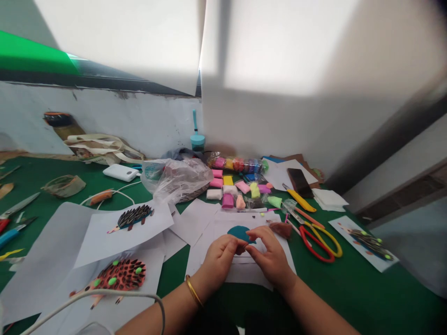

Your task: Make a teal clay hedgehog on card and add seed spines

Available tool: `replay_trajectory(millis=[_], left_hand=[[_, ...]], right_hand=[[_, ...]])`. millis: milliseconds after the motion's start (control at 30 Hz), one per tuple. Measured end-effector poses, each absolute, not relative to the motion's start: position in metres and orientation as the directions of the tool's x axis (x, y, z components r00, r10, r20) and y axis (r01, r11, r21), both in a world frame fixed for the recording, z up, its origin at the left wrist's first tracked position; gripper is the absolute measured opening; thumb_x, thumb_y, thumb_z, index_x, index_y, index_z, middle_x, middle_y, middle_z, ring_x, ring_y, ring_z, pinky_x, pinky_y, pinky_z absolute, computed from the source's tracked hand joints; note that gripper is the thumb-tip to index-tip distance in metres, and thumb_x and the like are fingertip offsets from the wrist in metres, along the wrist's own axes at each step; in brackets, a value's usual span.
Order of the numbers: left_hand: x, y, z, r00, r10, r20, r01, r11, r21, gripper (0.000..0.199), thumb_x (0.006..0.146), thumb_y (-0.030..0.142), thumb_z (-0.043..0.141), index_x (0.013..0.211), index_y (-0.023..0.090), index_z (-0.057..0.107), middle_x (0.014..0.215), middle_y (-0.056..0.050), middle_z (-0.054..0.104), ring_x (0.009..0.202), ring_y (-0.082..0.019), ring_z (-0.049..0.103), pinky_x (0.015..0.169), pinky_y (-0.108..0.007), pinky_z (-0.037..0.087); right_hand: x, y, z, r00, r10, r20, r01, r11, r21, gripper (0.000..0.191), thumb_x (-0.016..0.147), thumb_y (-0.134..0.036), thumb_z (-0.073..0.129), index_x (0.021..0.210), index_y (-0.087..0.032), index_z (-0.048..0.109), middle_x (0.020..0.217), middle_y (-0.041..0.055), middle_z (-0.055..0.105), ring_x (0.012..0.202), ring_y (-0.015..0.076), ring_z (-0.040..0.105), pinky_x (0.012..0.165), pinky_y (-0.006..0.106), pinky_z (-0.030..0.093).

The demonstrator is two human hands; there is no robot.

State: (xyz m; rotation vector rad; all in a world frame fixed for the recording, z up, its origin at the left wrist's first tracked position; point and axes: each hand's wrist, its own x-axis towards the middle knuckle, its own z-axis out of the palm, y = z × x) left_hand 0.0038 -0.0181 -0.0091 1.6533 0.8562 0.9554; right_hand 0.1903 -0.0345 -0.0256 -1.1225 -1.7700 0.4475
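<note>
My left hand (pixel 221 253) and my right hand (pixel 270 258) meet over white paper (pixel 240 273) in front of me. Both have thumb and fingers pinched together at the lower edge of a flat teal clay shape (pixel 238 232). Whatever sits between the fingertips is too small and covered to name. The teal shape rests on the paper, partly hidden by my fingers. Just beyond my right hand lies a brown lump of clay (pixel 280 229). Tiny clay bits are scattered farther up the paper.
Red-and-yellow scissors (pixel 319 242) and a yellow cutter knife (pixel 301 200) lie right, near a phone (pixel 299 182). Packets of coloured clay (pixel 228 201) and a plastic bag (pixel 178 179) are behind. Hedgehog pictures (pixel 134 217) lie left; a cable (pixel 115 292) crosses the lower left.
</note>
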Motion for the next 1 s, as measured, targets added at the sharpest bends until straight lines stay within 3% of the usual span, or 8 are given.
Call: replay_trajectory(millis=[200, 333, 467, 567, 833, 1000], left_hand=[[0.0019, -0.0215, -0.0084, 0.45, 0.846, 0.287, 0.244, -0.425, 0.872, 0.03, 0.097, 0.037, 0.048, 0.107, 0.022, 0.072, 0.101, -0.007, 0.07, 0.097, -0.021, 0.061, 0.089, -0.034, 0.046], [0.0041, -0.0191, -0.0091, 0.422, 0.886, 0.193, 0.199, -0.299, 0.933, 0.023, 0.09, 0.038, 0.06, 0.094, 0.021, 0.075, 0.093, -0.006, 0.071, 0.09, -0.02, 0.064, 0.084, -0.031, 0.048], [0.0054, -0.0163, -0.0095, 0.422, 0.905, 0.058, 0.123, -0.12, 0.985, 0.026, 0.088, 0.041, 0.061, 0.085, 0.019, 0.075, 0.088, -0.006, 0.072, 0.086, -0.02, 0.065, 0.08, -0.029, 0.049], [0.0057, -0.0162, -0.0091, 0.407, 0.913, 0.032, 0.118, -0.087, 0.989, 0.028, 0.087, 0.043, 0.061, 0.086, 0.019, 0.075, 0.09, -0.006, 0.072, 0.086, -0.021, 0.065, 0.08, -0.03, 0.049], [0.0043, -0.0213, -0.0045, 0.433, 0.879, 0.199, 0.182, -0.301, 0.936, 0.03, 0.095, 0.039, 0.051, 0.086, 0.021, 0.073, 0.086, -0.004, 0.071, 0.084, -0.018, 0.062, 0.08, -0.029, 0.047], [0.0043, -0.0214, -0.0055, 0.44, 0.871, 0.218, 0.194, -0.33, 0.924, 0.031, 0.097, 0.038, 0.048, 0.091, 0.021, 0.074, 0.088, -0.004, 0.07, 0.085, -0.018, 0.062, 0.08, -0.029, 0.046]], right_hand=[[0.1888, -0.035, -0.0255, -0.103, 0.851, 0.514, 0.504, 0.49, -0.711, 0.022, 0.091, -0.034, 0.061, 0.111, -0.025, 0.06, 0.093, 0.0034, 0.06, 0.09, 0.0206, 0.057, 0.082, 0.035, 0.047], [0.1895, -0.0338, -0.0268, -0.093, 0.865, 0.493, 0.467, 0.475, -0.746, 0.028, 0.091, -0.041, 0.061, 0.114, -0.026, 0.06, 0.094, 0.0036, 0.06, 0.09, 0.0206, 0.058, 0.082, 0.035, 0.048], [0.1907, -0.0325, -0.0279, -0.097, 0.872, 0.48, 0.441, 0.47, -0.764, 0.037, 0.089, -0.051, 0.061, 0.115, -0.025, 0.06, 0.094, 0.0039, 0.06, 0.089, 0.0211, 0.058, 0.081, 0.034, 0.048], [0.1909, -0.0329, -0.0271, -0.107, 0.879, 0.465, 0.426, 0.463, -0.777, 0.045, 0.086, -0.059, 0.06, 0.115, -0.025, 0.06, 0.095, 0.0045, 0.06, 0.089, 0.0219, 0.058, 0.081, 0.035, 0.049], [0.1881, -0.0342, -0.0245, -0.1, 0.898, 0.429, 0.413, 0.43, -0.803, 0.035, 0.092, -0.049, 0.056, 0.116, -0.024, 0.059, 0.098, 0.0056, 0.06, 0.092, 0.0216, 0.058, 0.084, 0.036, 0.049], [0.1875, -0.0333, -0.0254, -0.108, 0.909, 0.402, 0.422, 0.408, -0.809, 0.034, 0.091, -0.047, 0.058, 0.118, -0.025, 0.058, 0.101, 0.0055, 0.061, 0.094, 0.021, 0.059, 0.085, 0.035, 0.05]])
